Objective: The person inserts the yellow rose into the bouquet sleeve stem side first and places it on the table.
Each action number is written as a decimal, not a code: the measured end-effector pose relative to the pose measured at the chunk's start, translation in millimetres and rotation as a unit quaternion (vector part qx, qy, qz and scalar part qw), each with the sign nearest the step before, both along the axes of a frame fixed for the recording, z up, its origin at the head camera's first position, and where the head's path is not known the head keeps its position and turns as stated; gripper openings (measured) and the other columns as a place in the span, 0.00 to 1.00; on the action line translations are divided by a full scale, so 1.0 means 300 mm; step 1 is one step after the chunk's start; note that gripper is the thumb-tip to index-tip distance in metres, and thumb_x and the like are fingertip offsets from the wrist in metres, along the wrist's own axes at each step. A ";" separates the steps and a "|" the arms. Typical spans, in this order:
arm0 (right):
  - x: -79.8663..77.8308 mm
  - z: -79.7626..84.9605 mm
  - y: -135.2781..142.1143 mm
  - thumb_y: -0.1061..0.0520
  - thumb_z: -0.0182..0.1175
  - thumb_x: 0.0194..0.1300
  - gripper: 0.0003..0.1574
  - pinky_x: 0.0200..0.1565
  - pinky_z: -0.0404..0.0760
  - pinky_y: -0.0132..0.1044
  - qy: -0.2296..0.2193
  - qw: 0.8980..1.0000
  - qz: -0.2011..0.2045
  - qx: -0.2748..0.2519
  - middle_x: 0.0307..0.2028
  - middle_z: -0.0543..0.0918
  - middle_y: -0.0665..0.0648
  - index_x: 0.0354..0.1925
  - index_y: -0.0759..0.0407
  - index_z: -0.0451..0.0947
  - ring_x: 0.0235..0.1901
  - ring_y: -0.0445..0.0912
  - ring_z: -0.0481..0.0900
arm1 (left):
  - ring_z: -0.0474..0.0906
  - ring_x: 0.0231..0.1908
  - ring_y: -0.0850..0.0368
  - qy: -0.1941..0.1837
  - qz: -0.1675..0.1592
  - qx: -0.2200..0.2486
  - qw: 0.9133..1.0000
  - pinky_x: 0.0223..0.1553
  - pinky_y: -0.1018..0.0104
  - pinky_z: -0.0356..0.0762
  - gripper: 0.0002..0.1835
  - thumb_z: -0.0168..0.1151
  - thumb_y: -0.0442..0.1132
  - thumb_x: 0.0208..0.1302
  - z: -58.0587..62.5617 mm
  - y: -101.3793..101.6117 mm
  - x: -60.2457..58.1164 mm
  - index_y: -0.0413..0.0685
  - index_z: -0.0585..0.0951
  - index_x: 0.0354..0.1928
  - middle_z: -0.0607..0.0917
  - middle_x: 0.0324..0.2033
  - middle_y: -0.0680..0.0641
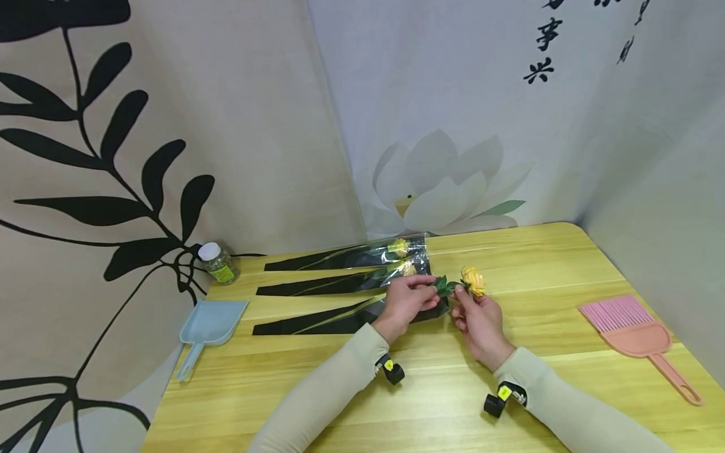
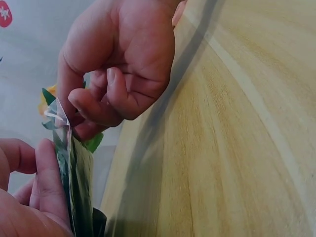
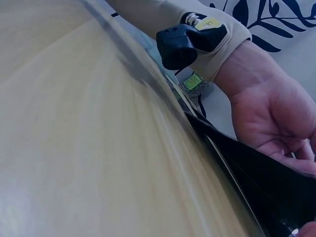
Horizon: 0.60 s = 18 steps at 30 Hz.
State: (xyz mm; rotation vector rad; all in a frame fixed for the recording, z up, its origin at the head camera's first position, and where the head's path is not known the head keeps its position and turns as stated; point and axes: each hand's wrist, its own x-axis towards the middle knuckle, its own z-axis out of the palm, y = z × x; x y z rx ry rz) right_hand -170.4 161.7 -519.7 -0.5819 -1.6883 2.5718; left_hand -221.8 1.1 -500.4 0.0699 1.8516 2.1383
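In the head view my right hand (image 1: 483, 327) pinches a yellow artificial rose (image 1: 474, 281) just below its bloom. Green leaves (image 1: 444, 287) stick out from the stem between the two hands. My left hand (image 1: 403, 303) grips the wide end of the nearest black flower sleeve (image 1: 334, 322), and the rose's stem runs down inside it. The left wrist view shows the sleeve's clear front (image 2: 63, 133) held at the mouth, with the right hand (image 2: 118, 64) above it. The sleeve's black back (image 3: 247, 170) slants across the right wrist view.
Two more sleeves (image 1: 317, 286) (image 1: 323, 259) with yellow roses lie behind, side by side. On the left are a blue dustpan (image 1: 211, 322) and a white-lidded jar (image 1: 219, 264). A pink brush and dustpan (image 1: 637, 336) lie at the right. A curtained wall borders the wooden table (image 1: 442, 402).
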 end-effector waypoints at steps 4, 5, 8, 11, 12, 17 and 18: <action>0.003 0.001 -0.003 0.48 0.62 0.79 0.17 0.20 0.73 0.25 0.001 1.000 0.016 0.020 0.26 0.82 0.45 0.53 0.60 0.76 0.21 0.35 0.75 | 0.89 0.30 0.61 0.002 0.000 -0.003 1.000 0.38 0.68 0.91 0.14 0.69 0.28 0.68 0.001 -0.001 0.001 0.42 0.90 0.54 0.89 0.35 0.44; 0.003 0.000 -0.005 0.48 0.62 0.79 0.16 0.20 0.73 0.26 0.002 0.999 0.019 0.026 0.25 0.81 0.44 0.51 0.59 0.76 0.21 0.35 0.75 | 0.89 0.30 0.61 0.002 0.000 -0.003 1.000 0.38 0.68 0.91 0.14 0.69 0.28 0.68 0.002 -0.001 0.001 0.42 0.90 0.54 0.89 0.34 0.44; 0.003 -0.002 -0.007 0.48 0.63 0.79 0.15 0.20 0.70 0.26 0.002 0.999 0.028 0.046 0.22 0.76 0.45 0.48 0.58 0.75 0.21 0.36 0.71 | 0.89 0.30 0.61 0.002 0.002 0.000 1.000 0.38 0.68 0.91 0.14 0.69 0.28 0.67 0.004 0.001 0.001 0.41 0.89 0.54 0.89 0.34 0.45; 0.002 -0.005 -0.007 0.47 0.63 0.79 0.15 0.20 0.70 0.26 -0.002 0.997 0.038 0.066 0.22 0.74 0.45 0.47 0.58 0.74 0.21 0.37 0.70 | 0.89 0.30 0.61 0.003 0.002 0.002 1.000 0.38 0.68 0.91 0.16 0.68 0.27 0.67 0.006 0.002 -0.001 0.39 0.88 0.55 0.89 0.34 0.45; 0.002 -0.006 -0.008 0.47 0.63 0.79 0.16 0.20 0.70 0.26 -0.003 0.996 0.043 0.073 0.22 0.73 0.45 0.47 0.58 0.73 0.21 0.37 0.70 | 0.89 0.30 0.61 0.004 0.002 0.001 1.000 0.38 0.68 0.91 0.16 0.68 0.28 0.67 0.006 0.002 -0.001 0.39 0.88 0.56 0.89 0.34 0.46; 0.001 -0.012 -0.011 0.49 0.64 0.78 0.15 0.20 0.67 0.27 0.004 0.993 0.071 0.092 0.21 0.76 0.46 0.48 0.60 0.75 0.20 0.37 0.72 | 0.88 0.30 0.62 0.008 0.000 -0.001 1.000 0.38 0.69 0.91 0.18 0.67 0.27 0.67 0.008 0.000 -0.005 0.35 0.87 0.58 0.88 0.32 0.47; 0.000 -0.013 -0.010 0.50 0.64 0.78 0.15 0.20 0.67 0.27 0.006 0.992 0.079 0.095 0.20 0.76 0.47 0.48 0.60 0.76 0.19 0.37 0.72 | 0.88 0.30 0.62 0.007 0.000 0.000 1.000 0.37 0.69 0.91 0.18 0.67 0.27 0.67 0.008 -0.001 -0.006 0.35 0.86 0.58 0.88 0.32 0.47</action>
